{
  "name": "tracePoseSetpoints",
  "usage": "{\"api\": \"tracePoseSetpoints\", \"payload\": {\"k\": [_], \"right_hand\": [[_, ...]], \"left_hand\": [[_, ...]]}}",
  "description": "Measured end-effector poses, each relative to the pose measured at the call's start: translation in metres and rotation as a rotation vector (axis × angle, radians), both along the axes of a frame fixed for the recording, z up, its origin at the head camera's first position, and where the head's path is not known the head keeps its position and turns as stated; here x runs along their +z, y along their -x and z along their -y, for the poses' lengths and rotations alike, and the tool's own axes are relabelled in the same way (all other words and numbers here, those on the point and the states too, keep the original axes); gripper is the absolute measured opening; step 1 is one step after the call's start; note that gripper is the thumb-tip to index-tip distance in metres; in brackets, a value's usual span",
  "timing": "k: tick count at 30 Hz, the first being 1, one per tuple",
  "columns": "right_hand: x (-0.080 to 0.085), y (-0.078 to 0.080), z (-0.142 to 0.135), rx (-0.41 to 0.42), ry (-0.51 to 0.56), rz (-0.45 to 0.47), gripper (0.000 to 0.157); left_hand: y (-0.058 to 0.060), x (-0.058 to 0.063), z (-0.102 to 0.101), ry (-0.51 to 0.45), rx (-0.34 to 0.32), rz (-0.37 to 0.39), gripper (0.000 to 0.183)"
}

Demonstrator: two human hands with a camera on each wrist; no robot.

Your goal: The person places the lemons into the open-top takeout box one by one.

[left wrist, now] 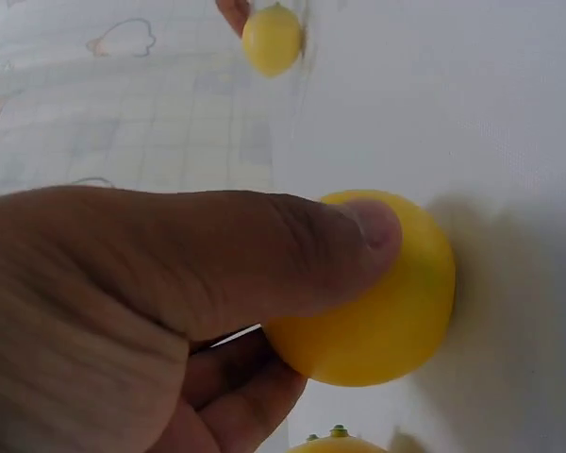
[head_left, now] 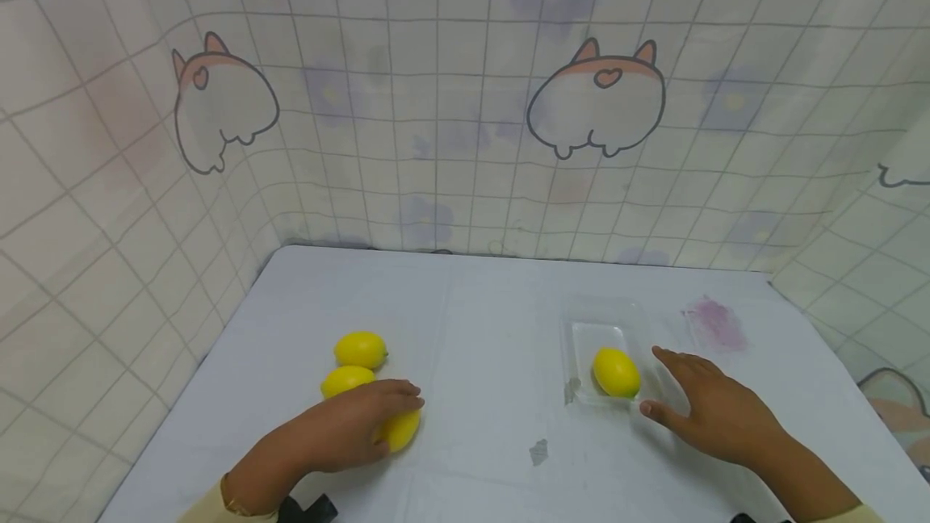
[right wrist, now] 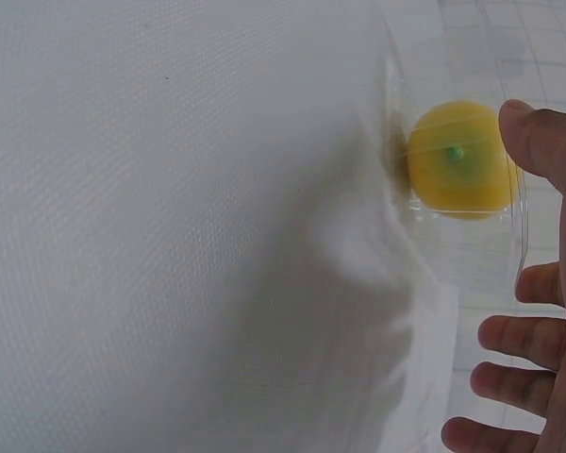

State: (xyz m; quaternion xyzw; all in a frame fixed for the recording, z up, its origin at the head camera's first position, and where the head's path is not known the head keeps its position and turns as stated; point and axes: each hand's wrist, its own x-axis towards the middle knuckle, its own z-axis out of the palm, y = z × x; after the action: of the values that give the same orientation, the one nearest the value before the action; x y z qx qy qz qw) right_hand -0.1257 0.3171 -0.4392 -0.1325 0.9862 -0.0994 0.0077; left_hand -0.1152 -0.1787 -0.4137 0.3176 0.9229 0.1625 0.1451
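My left hand [head_left: 341, 426] grips a yellow lemon [head_left: 401, 429], which appears to rest on the white table. In the left wrist view the thumb lies across this lemon [left wrist: 396, 311] with fingers curled behind it. Two more lemons, a far one [head_left: 361, 349] and a nearer one [head_left: 347, 379], lie just beyond that hand. To the right, a clear plastic tray [head_left: 574, 345] holds one lemon [head_left: 616, 373]. Beside the tray's right side is my right hand [head_left: 715, 410], its fingers spread and holding nothing. Whether it touches the rim, I cannot tell.
A white-covered table [head_left: 479, 345] stands against a patterned cloth wall [head_left: 465, 103]. On it are a small grey patch [head_left: 538, 452] in front of the tray and a pink stain [head_left: 715, 323] at the right rear.
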Motion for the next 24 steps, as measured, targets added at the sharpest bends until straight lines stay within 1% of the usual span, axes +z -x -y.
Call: {"api": "tracePoseSetpoints", "payload": {"k": [4, 6, 9, 12, 17, 20, 24], "right_hand": [[0.000, 0.000, -0.001, 0.001, 0.003, 0.001, 0.094], [0.000, 0.000, -0.001, 0.000, 0.003, 0.003, 0.094], [0.000, 0.001, 0.000, -0.001, 0.001, 0.008, 0.094], [-0.001, 0.000, -0.001, -0.001, 0.002, 0.009, 0.094], [-0.002, 0.000, -0.003, 0.000, 0.007, 0.010, 0.094], [-0.002, 0.000, -0.003, 0.000, 0.008, 0.010, 0.094], [0.000, -0.001, -0.002, -0.003, 0.008, 0.013, 0.094]], "left_hand": [[0.002, -0.001, -0.004, -0.013, 0.043, 0.000, 0.056], [0.003, -0.003, -0.007, -0.011, 0.066, -0.003, 0.057], [0.004, -0.007, -0.010, -0.021, 0.084, -0.016, 0.056], [0.004, -0.011, -0.011, -0.045, 0.077, -0.043, 0.054], [0.005, -0.017, -0.011, -0.069, 0.046, -0.091, 0.052], [0.006, -0.017, -0.011, -0.071, 0.045, -0.078, 0.055], [0.006, -0.015, -0.014, -0.057, 0.053, -0.040, 0.059]]}}
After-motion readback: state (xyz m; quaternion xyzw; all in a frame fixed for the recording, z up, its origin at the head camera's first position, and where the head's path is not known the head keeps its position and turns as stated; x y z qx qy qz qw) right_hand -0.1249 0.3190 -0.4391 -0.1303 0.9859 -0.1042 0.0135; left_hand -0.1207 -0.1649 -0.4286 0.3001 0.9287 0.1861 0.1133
